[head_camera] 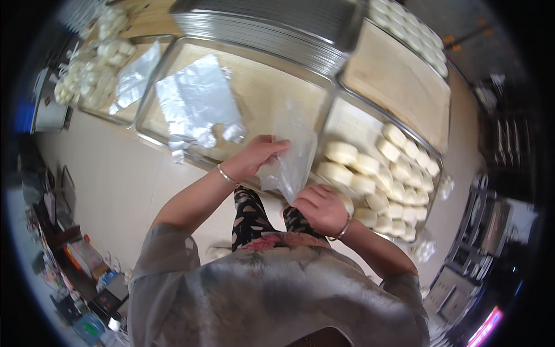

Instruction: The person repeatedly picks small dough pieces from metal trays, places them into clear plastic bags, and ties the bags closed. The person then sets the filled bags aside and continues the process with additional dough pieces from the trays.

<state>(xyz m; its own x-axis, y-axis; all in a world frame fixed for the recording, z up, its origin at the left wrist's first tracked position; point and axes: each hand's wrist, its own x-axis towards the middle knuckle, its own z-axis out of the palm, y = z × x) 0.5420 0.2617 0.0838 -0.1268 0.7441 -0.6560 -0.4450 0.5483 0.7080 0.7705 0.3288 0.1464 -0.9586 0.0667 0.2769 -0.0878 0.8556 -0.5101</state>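
Observation:
A thin clear plastic bag (297, 158) hangs between my two hands, above the near right corner of a lined metal tray (260, 82). My left hand (264, 154) pinches the bag's left side between thumb and fingers. Lower and to the right, my right hand (323, 208) has its fingers closed on the bag's near corner. Beside that hand, several pale steamed buns (364, 184) are piled in another tray (353, 110). A stack of flat plastic bags (201, 99) lies on the lined tray, left of my left hand.
A tall stack of metal trays (269, 30) stands behind. Filled bags of buns (91, 73) sit at the far left, near another flat bag stack (141, 78). A lined tray (399, 82) and rows of buns (409, 32) are at the back right.

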